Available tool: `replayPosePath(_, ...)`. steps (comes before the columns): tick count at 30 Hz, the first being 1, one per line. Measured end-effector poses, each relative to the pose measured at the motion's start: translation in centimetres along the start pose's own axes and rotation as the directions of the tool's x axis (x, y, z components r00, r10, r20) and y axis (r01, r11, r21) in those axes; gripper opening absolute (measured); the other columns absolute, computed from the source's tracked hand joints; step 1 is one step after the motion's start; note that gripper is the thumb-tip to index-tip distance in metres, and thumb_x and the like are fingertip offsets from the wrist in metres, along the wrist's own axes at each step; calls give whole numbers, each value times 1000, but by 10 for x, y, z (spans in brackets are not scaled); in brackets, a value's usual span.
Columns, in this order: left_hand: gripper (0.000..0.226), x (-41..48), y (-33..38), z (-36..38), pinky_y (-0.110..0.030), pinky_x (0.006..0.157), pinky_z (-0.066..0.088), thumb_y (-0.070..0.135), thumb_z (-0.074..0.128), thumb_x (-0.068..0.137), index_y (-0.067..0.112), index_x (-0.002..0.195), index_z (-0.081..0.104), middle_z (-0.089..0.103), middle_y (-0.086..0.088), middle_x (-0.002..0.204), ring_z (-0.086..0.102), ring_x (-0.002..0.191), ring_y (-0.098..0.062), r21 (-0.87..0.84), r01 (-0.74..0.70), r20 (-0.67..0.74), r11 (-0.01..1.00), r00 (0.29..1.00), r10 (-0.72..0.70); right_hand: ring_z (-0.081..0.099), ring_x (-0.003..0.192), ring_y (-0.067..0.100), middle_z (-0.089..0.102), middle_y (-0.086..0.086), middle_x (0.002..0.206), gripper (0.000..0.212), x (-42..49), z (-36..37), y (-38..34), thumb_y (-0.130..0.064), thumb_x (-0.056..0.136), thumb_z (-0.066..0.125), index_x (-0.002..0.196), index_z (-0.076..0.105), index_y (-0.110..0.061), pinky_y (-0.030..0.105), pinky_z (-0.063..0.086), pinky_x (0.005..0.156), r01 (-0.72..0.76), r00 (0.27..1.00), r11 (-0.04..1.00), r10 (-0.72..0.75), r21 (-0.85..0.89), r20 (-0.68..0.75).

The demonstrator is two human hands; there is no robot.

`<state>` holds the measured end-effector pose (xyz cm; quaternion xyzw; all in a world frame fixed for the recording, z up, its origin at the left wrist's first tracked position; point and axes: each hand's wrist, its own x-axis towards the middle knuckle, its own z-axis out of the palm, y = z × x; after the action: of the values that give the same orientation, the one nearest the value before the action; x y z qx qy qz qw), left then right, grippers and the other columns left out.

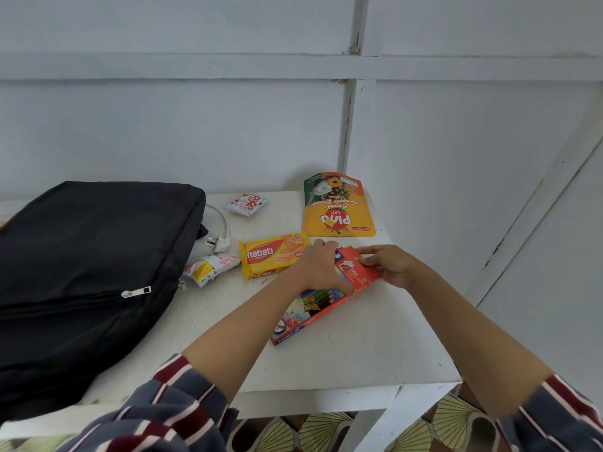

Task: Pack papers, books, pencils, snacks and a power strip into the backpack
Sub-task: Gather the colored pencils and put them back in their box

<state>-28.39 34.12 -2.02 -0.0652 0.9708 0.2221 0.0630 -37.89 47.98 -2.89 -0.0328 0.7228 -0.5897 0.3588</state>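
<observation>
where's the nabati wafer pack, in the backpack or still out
Out. The Nabati wafer pack lies flat on the white table, beside the black backpack, not inside it.

Soft, even daylight is filling the scene from no single visible source, and it is leaving the white panelled wall (pixel 163 125) looking cool and bluish-grey. The white painted worktop (pixel 375 347) is reading bright without blowing out. Shadows are falling faint and soft-edged: a pale one beside the left hand (pixel 318 265) and the right hand (pixel 391 264), and a darker one under the black fabric backpack (pixel 81 256). The backpack's cloth is swallowing nearly all detail, while its metal zip pull (pixel 136 291) is catching a small glint. The glossy yellow wafer packet (pixel 270 256) is showing a mild sheen. The centre is looking fairly sharp, with print on the red cardboard pencil box (pixel 359 272) reading legibly. The striped sleeves (pixel 169 409) in the lower corners are smearing into blur. The wide lens is bending the wall's battens towards the frame edges.
</observation>
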Motion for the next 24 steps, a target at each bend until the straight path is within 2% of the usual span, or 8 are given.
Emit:
replayPosePath(6,95,0,0,-1,-40,101,36,50,76,69,13,141,25,34,-11,136,34,125,-26,-42,20,-31,999,999,-21,59,88,18,61,10,98,33,3,3,3,-9,93,53,125,53,-1,33,50,79,28,1000,995,-27,95,-10)
replayPosePath(9,94,1,0,1,-40,100,36,51,75,69,14,140,26,35,-12,135,35,124,-27,-25,46,-27,999,999,-46,58,88,16,61,7,98,38,1,4,3,-15,92,57,128,52,-5,32,50,75,67,998,997,-66,44,-19)
replayPosePath(11,94,3,1,4,-41,101,34,51,75,69,14,141,26,34,-12,135,33,125,-28,-45,65,-40,997,997,-67,59,85,16,61,7,99,41,-1,6,2,-17,90,60,129,51,-9,31,51,72,97,993,994,-101,-55,-65)
replayPosePath(14,96,8,2,7,-44,104,32,50,77,67,19,142,25,31,-13,137,29,129,-32,-195,120,-81,974,987,-138,60,78,19,63,11,96,42,-2,4,0,-16,87,65,126,50,-13,33,52,71,138,971,983,-158,-121,-179)
replayPosePath(16,98,9,4,7,-45,104,31,50,77,67,20,143,23,30,-13,138,28,130,-33,-260,139,-133,955,975,-178,62,74,21,63,11,91,41,-6,3,0,-16,88,63,126,47,-16,34,53,68,122,978,991,-130,-59,-161)
replayPosePath(20,96,16,7,6,-44,106,33,48,79,65,20,141,27,35,-11,135,31,129,-31,-315,139,-137,939,972,-190,63,79,23,60,11,98,36,-12,8,5,-9,93,54,124,44,-24,36,57,62,87,995,963,-72,254,-68)
replayPosePath(22,95,18,3,3,-44,102,40,46,81,64,20,140,30,44,-10,134,43,125,-28,-440,136,-77,888,979,-188,63,81,24,60,11,102,37,-12,6,10,-5,90,57,124,50,-17,37,59,61,129,990,955,-108,265,-95)
replayPosePath(24,88,16,-3,-3,-37,96,46,33,79,72,17,142,29,50,-9,133,52,117,-24,-534,140,-11,834,985,-172,62,83,23,60,9,101,35,-13,5,14,-3,89,57,123,55,-11,40,58,68,168,981,961,-141,221,-131)
